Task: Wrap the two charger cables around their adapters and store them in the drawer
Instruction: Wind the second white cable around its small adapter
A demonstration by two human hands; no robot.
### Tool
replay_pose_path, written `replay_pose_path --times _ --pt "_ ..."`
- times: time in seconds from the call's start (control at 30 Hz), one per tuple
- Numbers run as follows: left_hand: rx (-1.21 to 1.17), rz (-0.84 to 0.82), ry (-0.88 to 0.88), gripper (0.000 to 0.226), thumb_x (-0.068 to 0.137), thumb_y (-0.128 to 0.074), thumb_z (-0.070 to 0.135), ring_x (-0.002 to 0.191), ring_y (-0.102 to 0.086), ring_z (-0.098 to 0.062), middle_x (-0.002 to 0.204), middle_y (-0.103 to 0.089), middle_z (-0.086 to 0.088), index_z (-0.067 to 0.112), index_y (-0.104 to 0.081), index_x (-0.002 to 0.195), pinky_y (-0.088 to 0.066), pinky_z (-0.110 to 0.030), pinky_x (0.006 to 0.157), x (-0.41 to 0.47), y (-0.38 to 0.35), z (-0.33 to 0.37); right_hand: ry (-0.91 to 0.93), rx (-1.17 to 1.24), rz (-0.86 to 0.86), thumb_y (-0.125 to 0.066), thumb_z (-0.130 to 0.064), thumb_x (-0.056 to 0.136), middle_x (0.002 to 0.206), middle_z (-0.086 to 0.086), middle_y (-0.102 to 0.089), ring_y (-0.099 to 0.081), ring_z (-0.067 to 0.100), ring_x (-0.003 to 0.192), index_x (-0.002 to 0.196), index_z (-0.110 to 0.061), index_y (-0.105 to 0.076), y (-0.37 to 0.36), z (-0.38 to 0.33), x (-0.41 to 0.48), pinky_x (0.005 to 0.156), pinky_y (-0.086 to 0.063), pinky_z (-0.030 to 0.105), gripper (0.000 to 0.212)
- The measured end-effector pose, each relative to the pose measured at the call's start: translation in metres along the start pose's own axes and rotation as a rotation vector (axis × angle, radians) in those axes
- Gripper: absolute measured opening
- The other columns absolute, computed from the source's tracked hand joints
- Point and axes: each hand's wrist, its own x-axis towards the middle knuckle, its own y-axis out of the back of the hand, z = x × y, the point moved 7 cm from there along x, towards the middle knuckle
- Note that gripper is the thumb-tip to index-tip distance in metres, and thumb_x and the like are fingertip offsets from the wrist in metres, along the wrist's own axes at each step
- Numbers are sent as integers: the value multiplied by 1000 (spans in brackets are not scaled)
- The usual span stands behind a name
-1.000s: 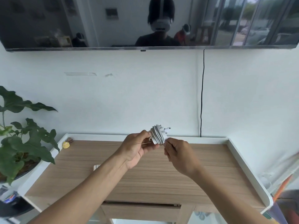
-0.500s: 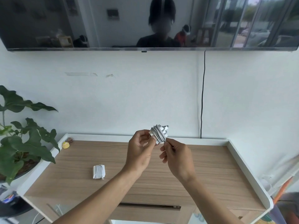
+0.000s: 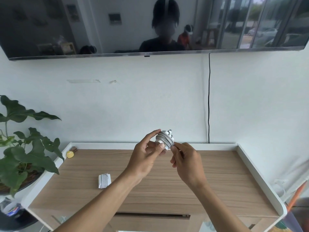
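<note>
Left hand [image 3: 147, 158] grips the wrapped adapter [image 3: 159, 141] aloft, right hand [image 3: 185, 162] seemingly pinching its cable [image 3: 168, 139].

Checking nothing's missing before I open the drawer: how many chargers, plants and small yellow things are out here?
Chargers: 2 (held charger, lying charger)
Plant: 1
Yellow thing: 1
Total: 4
</note>
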Motion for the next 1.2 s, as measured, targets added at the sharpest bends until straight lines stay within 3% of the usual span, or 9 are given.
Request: replay_pose_path --times 0.1,0.27,0.4,0.57,0.7,0.87,0.93,1.03,1.2 --pt "67 -5 19 40 85 -71 15 83 -71 -20 81 -64 -1 32 -62 121 -56 -49 90 2 4 4 17 -10 -4 -49 -15 98 66 3 -58 -55 12 46 71 -15 -61 -1 3 1 47 -38 11 29" --pt "291 -55 23 41 77 -77 38 81 -74 -18 115 -58 -5 42 -58 114 -55 -40 90 6 15 7 24 23 5 -49 -17 98 63 2 -58 -54 13 45 71 -15 -62 -6 7 0 47 -39 15 29" --pt "146 -104 -20 45 82 -74 21 88 -72 -19 119 -65 -2 26 -52 120 -53 -32 82 4 17 8 60 -14 -55 -50 -20 97 63 0 -58 -54 12 49 76 -18 -64 -10 3 5 50 -42 20 26" --pt "179 -137 -57 49 85 -70 22 99 -70 -20 122 -67 1 31 -56 131 -54 -34 91 2 19 6 37 -60 -128 -53 -22 96 65 2 -59 -57 11 52 84 -20 -68 -9 0 9 57 -50 27 20" --pt "121 -81 -40 48 83 -72 22 96 -71 -18 121 -69 7 31 -60 128 -54 -31 88 3 20 1 -119 264 -96 -57 -20 94 63 0 -64 -59 8 52 97 -20 -66 -7 -2 6 55 -49 21 9" --pt "-10 -55 -11 52 78 -69 22 96 -70 -14 126 -65 -1 25 -59 129 -54 -27 84 5 22 3 -231 735 -159 -45 -5 98 86 10 -72 -68 19 81 103 -4 -70 -8 0 7 76 -58 26 26" --pt "-1 -70 -10 52 78 -69 22 98 -70 -16 126 -65 -2 24 -58 130 -56 -29 84 6 21 5 -187 649 -164 -50 -3 96 85 9 -73 -70 18 81 102 -11 -72 -6 0 8 80 -57 26 24" --pt "60 -100 -23 51 81 -72 24 94 -69 -22 125 -66 -2 26 -59 130 -56 -36 90 6 18 5 -83 475 -94 -59 -5 91 78 5 -73 -68 15 70 91 -20 -72 -1 -2 10 70 -55 24 20" --pt "33 -82 -25 53 78 -70 24 95 -70 -21 122 -67 1 24 -59 130 -56 -35 88 6 15 6 -16 425 51 -62 -15 91 93 -5 -70 -67 10 72 91 -21 -71 3 -5 13 65 -56 26 10"
